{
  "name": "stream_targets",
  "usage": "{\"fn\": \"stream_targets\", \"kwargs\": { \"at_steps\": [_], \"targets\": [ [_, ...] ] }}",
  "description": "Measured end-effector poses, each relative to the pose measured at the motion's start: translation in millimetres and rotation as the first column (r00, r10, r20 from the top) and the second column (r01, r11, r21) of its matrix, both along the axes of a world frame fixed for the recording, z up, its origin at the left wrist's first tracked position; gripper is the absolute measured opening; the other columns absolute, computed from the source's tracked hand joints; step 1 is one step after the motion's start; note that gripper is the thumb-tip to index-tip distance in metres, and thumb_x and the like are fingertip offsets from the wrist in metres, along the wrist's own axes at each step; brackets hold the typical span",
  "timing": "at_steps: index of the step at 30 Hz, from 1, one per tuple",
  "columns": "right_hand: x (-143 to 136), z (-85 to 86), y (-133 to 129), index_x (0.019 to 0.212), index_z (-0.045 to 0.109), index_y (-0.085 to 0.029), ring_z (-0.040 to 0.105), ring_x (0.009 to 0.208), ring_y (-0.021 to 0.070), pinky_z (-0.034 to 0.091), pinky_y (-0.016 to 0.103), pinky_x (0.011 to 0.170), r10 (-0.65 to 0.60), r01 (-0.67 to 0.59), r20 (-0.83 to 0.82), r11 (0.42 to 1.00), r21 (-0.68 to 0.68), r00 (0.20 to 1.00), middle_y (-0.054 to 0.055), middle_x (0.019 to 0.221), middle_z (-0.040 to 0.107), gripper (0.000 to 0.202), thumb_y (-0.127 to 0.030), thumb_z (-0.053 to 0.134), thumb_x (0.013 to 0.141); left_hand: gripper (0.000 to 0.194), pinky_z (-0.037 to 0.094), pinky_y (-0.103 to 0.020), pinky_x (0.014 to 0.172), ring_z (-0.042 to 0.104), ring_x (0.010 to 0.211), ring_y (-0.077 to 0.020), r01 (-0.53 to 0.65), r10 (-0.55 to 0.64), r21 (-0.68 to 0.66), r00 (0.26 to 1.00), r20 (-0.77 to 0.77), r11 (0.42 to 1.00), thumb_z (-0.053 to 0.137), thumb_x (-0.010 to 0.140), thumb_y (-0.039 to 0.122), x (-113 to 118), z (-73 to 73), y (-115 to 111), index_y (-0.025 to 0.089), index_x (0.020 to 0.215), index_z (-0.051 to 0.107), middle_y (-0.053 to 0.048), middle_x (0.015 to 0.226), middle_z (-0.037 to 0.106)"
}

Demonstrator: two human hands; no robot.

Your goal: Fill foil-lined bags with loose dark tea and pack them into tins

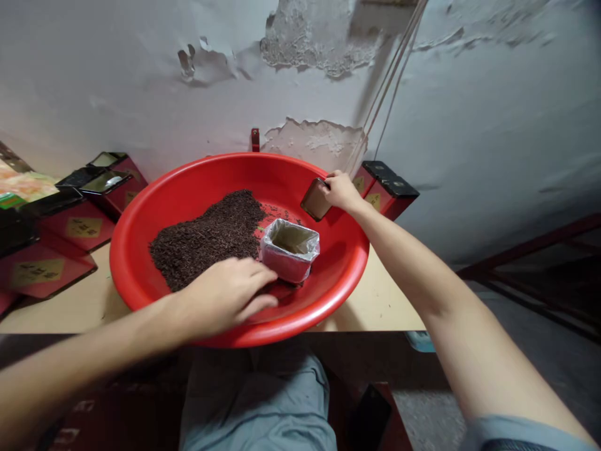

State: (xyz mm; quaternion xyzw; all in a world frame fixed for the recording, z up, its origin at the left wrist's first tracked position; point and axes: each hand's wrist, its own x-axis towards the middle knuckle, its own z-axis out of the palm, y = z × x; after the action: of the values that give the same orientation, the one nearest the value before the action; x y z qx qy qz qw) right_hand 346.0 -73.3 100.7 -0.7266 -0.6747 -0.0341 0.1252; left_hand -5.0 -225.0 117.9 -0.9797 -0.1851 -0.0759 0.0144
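A wide red plastic basin (239, 164) holds a heap of dark, dry, loose tea leaves (211, 235) on its left side. Right of the heap stands a rectangular red tin (286, 264), its top uncovered and a clear plastic liner folded over the rim. My left hand (235, 289) hovers over the basin's near part with fingers stretched out, close to the tin's left front; whether it touches the tin I cannot tell. By the basin's right rim, my right hand (341, 190) grips a tin lid (315, 200), its brownish inner face towards me.
Several red and black tins with gold labels (84, 227) stand left of the basin, and more tins (392, 185) stand behind its right side. A pale tabletop (382, 300) carries the basin. Cords (394, 69) hang along the peeling wall (141, 81).
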Motion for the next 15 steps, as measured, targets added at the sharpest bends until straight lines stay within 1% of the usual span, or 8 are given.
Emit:
{"fn": "stream_targets", "kwargs": {
  "at_steps": [2, 3, 4, 5, 7, 9, 12, 15],
  "targets": [
    [8, -7.8, 8, 0.110, 0.076, -0.011, 0.052, 0.133, 0.0298, 0.040, 0.038, 0.114, -0.018, 0.021, -0.053, 0.999, 0.042, 0.998, 0.022, 0.149, 0.055, 0.029, -0.028, 0.053, 0.105, 0.050, 0.058, -0.034, 0.075, 0.076, 0.087, -0.0220, -0.027, 0.025, 0.043, 0.999, 0.041, 0.999, 0.058, 0.105, 0.054, -29, -6.6, -27, 0.013, 0.129, 0.071, -0.010, 0.110, 0.081],
    [11, -10.7, 10, 0.106, 0.076, -0.012, 0.052, 0.133, 0.0291, 0.039, 0.038, 0.115, -0.010, 0.016, -0.086, 0.997, 0.073, 0.996, 0.021, 0.148, 0.055, 0.024, -0.027, 0.057, 0.103, 0.056, 0.058, -0.035, 0.075, 0.076, 0.087, -0.0225, -0.046, 0.040, 0.089, 0.997, 0.067, 0.995, 0.054, 0.105, 0.059, -39, -12.9, -37, 0.011, 0.126, 0.072, -0.011, 0.106, 0.082],
    [14, -12.5, 12, 0.103, 0.076, -0.012, 0.052, 0.132, 0.0287, 0.038, 0.039, 0.116, 0.010, 0.000, -0.106, 0.996, 0.095, 0.994, 0.021, 0.144, 0.058, 0.021, -0.026, 0.061, 0.102, 0.058, 0.057, -0.036, 0.072, 0.075, 0.082, -0.0226, -0.090, 0.075, 0.141, 0.992, 0.105, 0.986, 0.047, 0.107, 0.060, -45, -20.4, -45, 0.011, 0.117, 0.074, -0.011, 0.098, 0.081],
    [15, -13.3, 12, 0.103, 0.076, -0.012, 0.052, 0.132, 0.0285, 0.037, 0.039, 0.117, 0.009, 0.001, -0.107, 0.995, 0.096, 0.994, 0.021, 0.139, 0.061, 0.019, -0.025, 0.062, 0.102, 0.060, 0.054, -0.037, 0.067, 0.072, 0.074, -0.0223, -0.128, 0.098, 0.198, 0.983, 0.154, 0.972, 0.042, 0.108, 0.061, -49, -28.3, -51, 0.012, 0.104, 0.076, -0.009, 0.086, 0.078],
    [15, -12.0, 13, 0.108, 0.076, -0.009, 0.055, 0.131, 0.0298, 0.039, 0.040, 0.114, -0.061, 0.064, -0.066, 0.997, 0.042, 0.996, 0.024, 0.129, 0.068, 0.024, -0.026, 0.060, 0.104, 0.063, 0.047, -0.037, 0.057, 0.063, 0.059, -0.0207, -0.182, 0.104, 0.306, 0.961, 0.255, 0.934, 0.037, 0.109, 0.059, -48, -42.4, -55, 0.017, 0.079, 0.072, -0.005, 0.066, 0.067],
    [12, -8.3, 12, 0.120, 0.074, -0.003, 0.060, 0.129, 0.0327, 0.044, 0.040, 0.109, -0.173, 0.174, 0.011, 0.983, -0.055, 0.985, 0.029, 0.126, 0.070, 0.035, -0.026, 0.052, 0.107, 0.064, 0.041, -0.037, 0.053, 0.056, 0.052, -0.0191, -0.185, 0.055, 0.386, 0.945, 0.323, 0.904, 0.039, 0.109, 0.058, -46, -52.0, -54, 0.019, 0.066, 0.065, -0.002, 0.056, 0.058],
    [6, -2.7, 3, 0.128, 0.071, 0.006, 0.067, 0.124, 0.0380, 0.049, 0.041, 0.101, -0.244, 0.251, 0.061, 0.958, -0.142, 0.968, 0.037, 0.128, 0.068, 0.044, -0.024, 0.047, 0.107, 0.063, 0.041, -0.038, 0.053, 0.055, 0.052, -0.0193, -0.145, -0.013, 0.431, 0.939, 0.343, 0.891, 0.038, 0.111, 0.053, -54, -60.5, -50, 0.018, 0.067, 0.068, -0.003, 0.057, 0.060],
    [5, -0.5, -19, 0.127, 0.072, 0.006, 0.070, 0.121, 0.0390, 0.052, 0.039, 0.097, -0.258, 0.274, 0.099, 0.941, -0.200, 0.961, 0.038, 0.126, 0.070, 0.043, -0.023, 0.050, 0.104, 0.058, 0.046, -0.042, 0.055, 0.061, 0.057, -0.0227, -0.113, -0.041, 0.410, 0.936, 0.350, 0.905, 0.036, 0.111, 0.040, -82, -67.7, -52, 0.017, 0.073, 0.073, -0.008, 0.063, 0.067]
  ]
}}
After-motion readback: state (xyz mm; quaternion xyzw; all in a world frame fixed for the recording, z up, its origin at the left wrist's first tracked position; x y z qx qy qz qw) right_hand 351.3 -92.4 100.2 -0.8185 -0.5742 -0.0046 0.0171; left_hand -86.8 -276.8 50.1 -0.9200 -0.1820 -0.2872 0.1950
